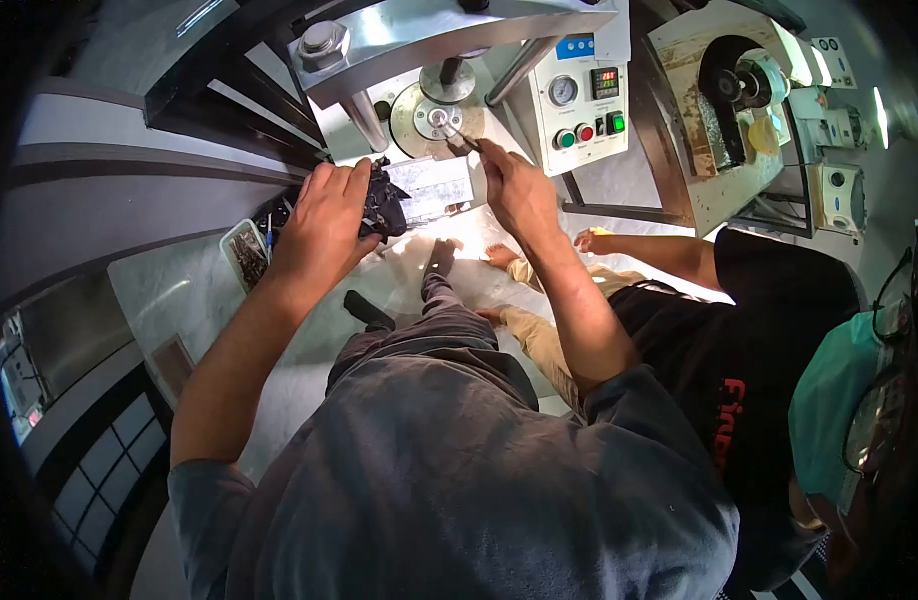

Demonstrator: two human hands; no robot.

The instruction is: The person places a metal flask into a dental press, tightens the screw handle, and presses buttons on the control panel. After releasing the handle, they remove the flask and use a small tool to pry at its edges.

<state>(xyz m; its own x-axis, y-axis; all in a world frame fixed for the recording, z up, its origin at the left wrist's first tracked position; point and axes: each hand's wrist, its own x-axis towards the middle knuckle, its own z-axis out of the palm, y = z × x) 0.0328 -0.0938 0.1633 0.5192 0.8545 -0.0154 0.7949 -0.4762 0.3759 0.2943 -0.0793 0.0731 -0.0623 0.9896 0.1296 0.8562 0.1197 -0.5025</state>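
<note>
My left hand point(324, 215) is closed around a bundle of crumpled black material point(384, 203), perhaps cloth or plastic. Beside that bundle lies a whitish, marked sheet point(437, 186) in front of the press. Between the fingers of my right hand point(522, 195) is a thin dark tool point(466, 141), whose exact kind I cannot make out. It points toward the small shiny centre piece point(438, 118) on the round metal plate point(409, 128) of the press. Above the plate hangs a round metal ram point(449, 80).
A control box point(584, 110) with a gauge, lit display and buttons stands right of the press. At left is a white tray point(231, 245) of dark bits. A co-worker in a black shirt point(719, 330) sits close on my right. Beyond stands a grinding machine point(744, 85).
</note>
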